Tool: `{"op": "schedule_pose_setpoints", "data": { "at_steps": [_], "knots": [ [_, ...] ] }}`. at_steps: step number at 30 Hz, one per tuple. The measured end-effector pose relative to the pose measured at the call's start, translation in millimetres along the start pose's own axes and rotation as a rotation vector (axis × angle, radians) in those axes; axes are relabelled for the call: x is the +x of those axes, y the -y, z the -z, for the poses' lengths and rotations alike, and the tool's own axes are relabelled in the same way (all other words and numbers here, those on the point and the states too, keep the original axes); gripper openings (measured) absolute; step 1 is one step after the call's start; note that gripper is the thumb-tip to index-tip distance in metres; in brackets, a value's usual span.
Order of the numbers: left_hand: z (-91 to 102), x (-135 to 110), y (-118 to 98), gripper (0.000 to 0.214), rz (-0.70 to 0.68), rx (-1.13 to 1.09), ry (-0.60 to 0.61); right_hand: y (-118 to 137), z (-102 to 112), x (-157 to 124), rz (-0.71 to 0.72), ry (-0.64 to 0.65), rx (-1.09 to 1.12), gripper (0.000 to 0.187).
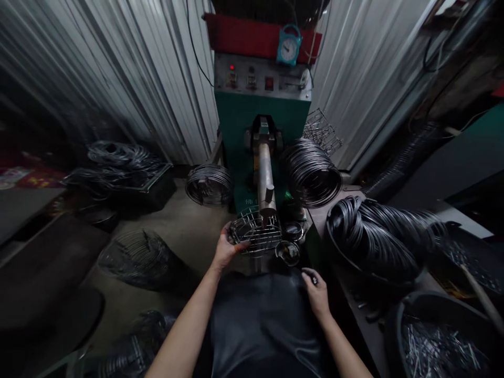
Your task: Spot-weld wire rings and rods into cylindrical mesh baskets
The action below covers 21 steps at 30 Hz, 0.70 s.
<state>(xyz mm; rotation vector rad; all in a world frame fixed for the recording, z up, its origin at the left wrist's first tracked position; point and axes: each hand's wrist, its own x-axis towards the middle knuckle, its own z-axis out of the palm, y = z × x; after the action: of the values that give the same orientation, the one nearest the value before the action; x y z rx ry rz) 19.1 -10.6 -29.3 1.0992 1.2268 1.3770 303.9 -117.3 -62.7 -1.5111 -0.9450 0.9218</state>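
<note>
My left hand [227, 245] grips the left rim of a round wire grille [255, 234] that sits under the metal arm [265, 178] of a green welding machine [262, 113]. Its fingers curl over the rim. Lower and to the right, my right hand [316, 290] rests near my lap with its fingers pinched on a small dark piece I cannot make out. Two small metal cups [289, 252] sit just right of the grille.
Coils of black wire rings [313, 173] hang beside the machine, with more rings [374, 236] piled at the right. A tub of short wire pieces [437, 341] is at lower right. Finished wire grilles [137, 257] lie on the floor at left. Corrugated metal walls stand behind.
</note>
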Motion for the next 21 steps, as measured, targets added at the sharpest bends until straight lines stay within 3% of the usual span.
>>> {"op": "schedule_pose_setpoints", "data": {
  "at_steps": [2, 4, 8, 12, 15, 21],
  "knots": [
    [4.7, -10.3, -5.5, 0.096, -0.030, 0.045, 0.023, -4.7, 8.2, -10.1, 0.076, 0.091, -0.181, 0.026],
    [10.1, -26.6, -11.2, 0.096, -0.076, 0.160, 0.068, 7.8, 13.8, -17.7, 0.095, 0.189, -0.272, 0.027],
    [8.5, -59.2, -27.7, 0.097, -0.241, 0.547, 0.123, 80.0, 6.1, -23.5, 0.173, 0.494, -0.380, 0.025],
    [-9.8, -72.2, -50.7, 0.094, -0.405, 0.834, 0.152, 144.3, -23.5, -16.5, 0.151, 0.715, -0.539, 0.026],
    [-19.9, -75.2, -65.3, 0.090, -0.462, 0.946, 0.156, 155.4, -46.6, -9.5, 0.187, 0.693, -0.627, 0.025],
    [-24.5, -85.4, -79.0, 0.082, -0.462, 1.045, 0.179, 140.2, -69.6, -18.4, 0.364, 0.463, -0.701, 0.012]
  ]
}}
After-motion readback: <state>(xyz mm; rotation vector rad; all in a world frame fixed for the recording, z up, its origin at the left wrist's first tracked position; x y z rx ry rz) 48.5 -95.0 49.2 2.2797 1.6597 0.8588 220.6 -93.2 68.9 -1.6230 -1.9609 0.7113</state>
